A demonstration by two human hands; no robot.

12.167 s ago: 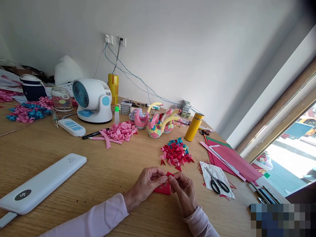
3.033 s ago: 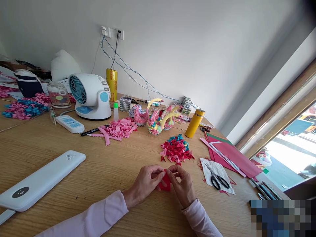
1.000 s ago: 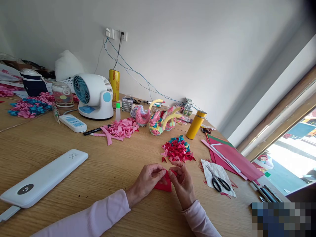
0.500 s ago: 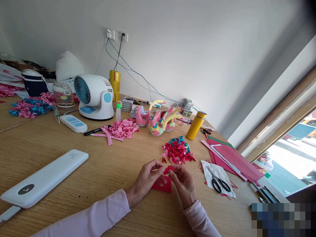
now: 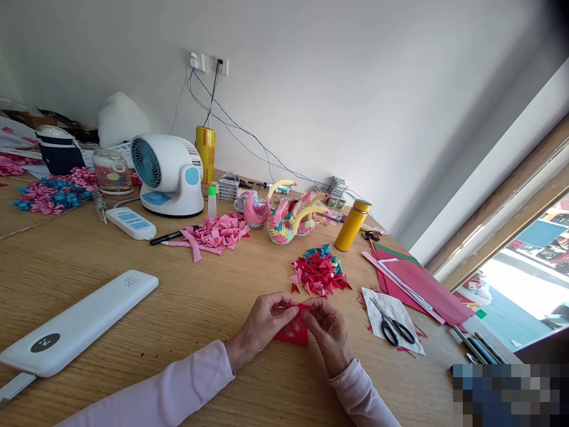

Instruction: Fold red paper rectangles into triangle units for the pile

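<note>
Both your hands pinched on the red paper piece (image 5: 294, 330), low on the counter (image 5: 186, 308).
Left hand (image 5: 262, 323) at its 9 o'clock, right hand (image 5: 328, 332) at 3; folded-triangle pile (image 5: 319, 271) near at 1, scissors (image 5: 391, 326) further at 3.

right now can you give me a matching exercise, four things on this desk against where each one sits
Things:
1. scissors
2. yellow flask
3. white fan
4. red paper piece

Places:
a. between the left hand and right hand
b. far left, by the wall
c. on a white sheet, right of the hands
d. upright, right of the paper swans

Pairs: 1-c, 2-d, 3-b, 4-a
</note>
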